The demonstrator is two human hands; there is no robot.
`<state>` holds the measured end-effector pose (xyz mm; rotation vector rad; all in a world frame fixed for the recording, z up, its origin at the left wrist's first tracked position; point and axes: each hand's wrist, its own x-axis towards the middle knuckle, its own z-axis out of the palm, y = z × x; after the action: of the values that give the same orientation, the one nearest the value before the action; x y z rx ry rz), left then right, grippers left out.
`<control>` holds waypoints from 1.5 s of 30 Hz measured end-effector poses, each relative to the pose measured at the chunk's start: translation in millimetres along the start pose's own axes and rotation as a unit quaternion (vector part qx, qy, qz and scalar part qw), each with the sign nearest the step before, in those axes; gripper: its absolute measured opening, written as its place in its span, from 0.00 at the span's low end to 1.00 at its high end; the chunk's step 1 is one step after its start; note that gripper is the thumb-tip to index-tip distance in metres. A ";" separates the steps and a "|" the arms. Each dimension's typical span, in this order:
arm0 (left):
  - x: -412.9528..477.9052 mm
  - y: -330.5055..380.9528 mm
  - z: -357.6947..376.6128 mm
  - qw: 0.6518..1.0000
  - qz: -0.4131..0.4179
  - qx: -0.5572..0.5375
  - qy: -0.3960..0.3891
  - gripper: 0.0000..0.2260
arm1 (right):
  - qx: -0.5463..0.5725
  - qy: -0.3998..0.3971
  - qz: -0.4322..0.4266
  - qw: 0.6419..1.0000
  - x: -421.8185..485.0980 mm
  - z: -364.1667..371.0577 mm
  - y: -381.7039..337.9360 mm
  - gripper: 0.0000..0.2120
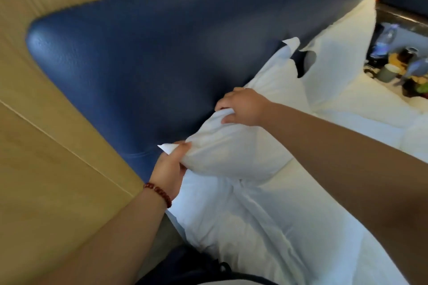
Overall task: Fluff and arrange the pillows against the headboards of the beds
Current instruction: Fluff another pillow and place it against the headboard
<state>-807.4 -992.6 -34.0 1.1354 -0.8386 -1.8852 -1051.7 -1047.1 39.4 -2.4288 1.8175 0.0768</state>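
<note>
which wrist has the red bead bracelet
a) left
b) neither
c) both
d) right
a: the red bead bracelet circles the wrist of the left hand, which grips a corner of the white pillow; the wrist behind the right hand is bare.

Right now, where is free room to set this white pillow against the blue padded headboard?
Free: the white sheet under the held white pillow, by the blue padded headboard. Crowded: other white pillows farther along; bottles and cups fill the bedside shelf.
</note>
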 end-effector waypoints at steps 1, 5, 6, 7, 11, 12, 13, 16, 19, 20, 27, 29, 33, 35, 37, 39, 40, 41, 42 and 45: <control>-4.0 -3.7 -3.1 1.000 0.012 0.019 -0.013 0.17 | 0.008 -0.003 -0.009 1.000 2.3 2.7 4.4 0.18; -18.8 -13.5 -5.8 0.996 0.036 0.079 0.025 0.24 | 0.088 0.074 0.001 0.993 2.9 15.6 18.2 0.10; -19.8 -15.2 -5.3 0.994 0.025 0.101 0.044 0.28 | 0.099 0.100 0.005 0.990 2.2 19.2 20.6 0.10; -21.0 -15.8 -3.5 0.987 0.013 0.149 0.062 0.32 | 0.107 0.116 0.015 0.987 -0.9 21.9 22.0 0.10; -23.0 -22.8 1.7 0.990 0.027 0.083 0.114 0.24 | 0.198 0.102 0.070 0.972 0.4 25.0 27.3 0.12; -21.0 -23.7 5.2 0.994 0.026 0.004 0.108 0.19 | 0.204 0.091 0.090 0.971 2.1 22.9 28.8 0.13; -18.2 -25.0 8.1 0.993 0.014 -0.036 0.116 0.17 | 0.194 0.086 0.105 0.971 3.7 21.4 30.7 0.14; 3.8 -31.4 15.9 0.976 -0.057 0.032 0.208 0.20 | 0.136 0.090 0.141 0.977 8.0 19.4 31.7 0.13; 20.4 -32.4 19.9 0.963 -0.125 0.020 0.237 0.17 | -0.010 0.102 0.155 0.983 7.9 27.1 23.5 0.11; 21.9 -32.0 19.9 0.961 -0.141 0.007 0.237 0.18 | -0.047 0.124 0.141 0.981 5.9 30.1 21.6 0.10; 7.7 -39.9 5.3 0.949 -0.073 0.026 0.306 0.19 | -0.046 0.197 -0.135 0.970 -29.9 39.9 10.0 0.18; -2.8 -38.5 4.1 0.921 -0.004 0.129 0.367 0.18 | -0.019 0.123 -0.107 0.986 -36.5 42.5 13.3 0.20; -27.1 -27.5 17.6 0.842 0.255 0.330 0.341 0.05 | -0.009 0.120 -0.083 0.989 -37.9 47.4 17.5 0.17; -23.8 -20.2 32.9 0.816 0.338 0.391 0.259 0.03 | -0.005 0.152 -0.083 0.985 -38.3 46.5 10.2 0.16; -11.3 -15.1 51.7 0.809 0.331 0.461 0.155 0.13 | -0.008 0.189 -0.121 0.975 -41.0 47.4 1.4 0.16; 0.1 -17.0 64.4 0.811 0.237 0.532 0.063 0.27 | -0.048 0.160 -0.202 0.965 -43.6 43.5 4.5 0.18; 4.9 -20.0 65.8 0.805 0.187 0.563 0.033 0.31 | -0.083 0.119 -0.215 0.966 -42.1 38.2 15.5 0.19; 8.6 -23.3 64.4 0.795 0.151 0.588 0.011 0.34 | -0.111 0.082 -0.191 0.972 -39.3 31.7 32.0 0.22; 10.7 -26.2 62.1 0.787 0.130 0.603 -0.001 0.35 | -0.128 0.055 -0.129 0.982 -36.7 24.8 50.7 0.25; 13.1 -26.2 60.2 0.769 0.136 0.625 0.009 0.36 | -0.122 0.088 0.033 0.988 -35.9 10.9 94.3 0.27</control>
<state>-873.5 -982.3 -37.7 1.5886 -2.2555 -0.8956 -1152.0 -1037.9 27.1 -2.6127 2.0746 0.0981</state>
